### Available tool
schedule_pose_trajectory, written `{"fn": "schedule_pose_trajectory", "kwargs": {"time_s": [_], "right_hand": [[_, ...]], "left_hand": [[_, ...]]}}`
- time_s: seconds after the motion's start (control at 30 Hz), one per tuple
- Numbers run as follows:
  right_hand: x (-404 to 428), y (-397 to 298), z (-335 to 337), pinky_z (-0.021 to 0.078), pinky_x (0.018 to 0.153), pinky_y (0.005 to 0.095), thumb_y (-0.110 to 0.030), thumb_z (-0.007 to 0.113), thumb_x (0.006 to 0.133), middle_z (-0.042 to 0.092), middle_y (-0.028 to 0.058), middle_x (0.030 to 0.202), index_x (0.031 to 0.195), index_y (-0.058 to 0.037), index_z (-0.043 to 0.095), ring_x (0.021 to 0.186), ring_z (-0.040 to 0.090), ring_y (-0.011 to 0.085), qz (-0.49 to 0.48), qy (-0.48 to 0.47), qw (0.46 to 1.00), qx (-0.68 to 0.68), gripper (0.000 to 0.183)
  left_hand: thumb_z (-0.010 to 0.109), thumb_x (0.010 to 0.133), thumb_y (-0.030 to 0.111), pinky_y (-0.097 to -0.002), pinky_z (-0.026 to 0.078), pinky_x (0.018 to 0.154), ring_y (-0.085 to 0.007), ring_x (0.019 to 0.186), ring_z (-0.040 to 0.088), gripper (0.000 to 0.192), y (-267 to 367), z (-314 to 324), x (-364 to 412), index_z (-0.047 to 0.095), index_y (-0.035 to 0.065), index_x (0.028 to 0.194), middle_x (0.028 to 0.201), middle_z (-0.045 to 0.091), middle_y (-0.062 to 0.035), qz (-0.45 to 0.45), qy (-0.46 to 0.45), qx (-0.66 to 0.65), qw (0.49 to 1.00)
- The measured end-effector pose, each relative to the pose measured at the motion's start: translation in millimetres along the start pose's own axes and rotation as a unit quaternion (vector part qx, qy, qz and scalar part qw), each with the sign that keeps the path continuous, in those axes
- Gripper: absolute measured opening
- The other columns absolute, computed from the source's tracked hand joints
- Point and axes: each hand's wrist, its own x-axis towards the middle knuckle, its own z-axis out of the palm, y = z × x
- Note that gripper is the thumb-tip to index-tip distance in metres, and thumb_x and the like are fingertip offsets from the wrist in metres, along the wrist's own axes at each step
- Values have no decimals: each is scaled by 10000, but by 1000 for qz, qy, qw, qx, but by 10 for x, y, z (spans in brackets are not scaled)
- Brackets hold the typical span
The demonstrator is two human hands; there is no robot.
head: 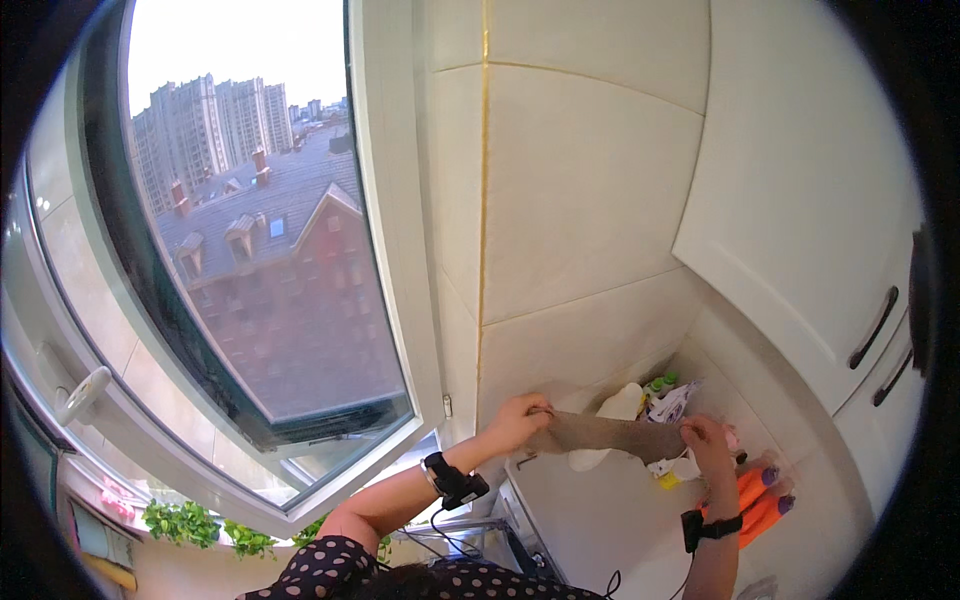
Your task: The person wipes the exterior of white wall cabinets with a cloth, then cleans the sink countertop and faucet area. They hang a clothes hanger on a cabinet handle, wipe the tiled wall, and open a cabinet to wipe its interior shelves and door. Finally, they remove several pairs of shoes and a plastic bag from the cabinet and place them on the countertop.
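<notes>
A sheer grey-brown piece of fabric [619, 435], perhaps a stocking, is stretched sideways between my two hands. My left hand [519, 424] pinches its left end, close to the tiled wall. At the other end, the fingers of my right hand [709, 444] grip the fabric. It hangs above a white flat top [581, 506] and partly hides a white plastic container [621, 403] behind it. A white item with a yellow part [671, 474] lies just below my right hand. Both wrists wear black strapped devices with cables.
Two orange bottles [754, 491] with purple caps are beside my right forearm. Green-capped bottles [661, 385] and a white-and-purple packet [675, 403] fill the back corner. An open window sash [427, 420] juts in at left. White cabinets [802, 225] overhang the right; potted plants [184, 521] stand lower left.
</notes>
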Motion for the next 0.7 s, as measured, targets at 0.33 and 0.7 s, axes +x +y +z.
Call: {"fn": "schedule_pose_trajectory", "kwargs": {"time_s": [0.33,0.7], "right_hand": [[-87,-987,816,535,738,282,-169,633,925,678,57,954,1186,-36,636,811,647,144,-36,-203,950,236,293],[490,-1762,934,391,1060,449,-457,451,1004,513,111,1344,1333,-85,481,1245,479,259,175,-172,623,743,498]], "left_hand": [[588,954,257,-397,534,892,-239,995,651,305,229,360,-158,606,14,1136,1132,657,-110,-379,-176,-584,696],[687,804,66,-451,430,988,-379,1200,519,450,1554,-103,189,510,43,1217,1252,564,-173,259,-72,153,951]]}}
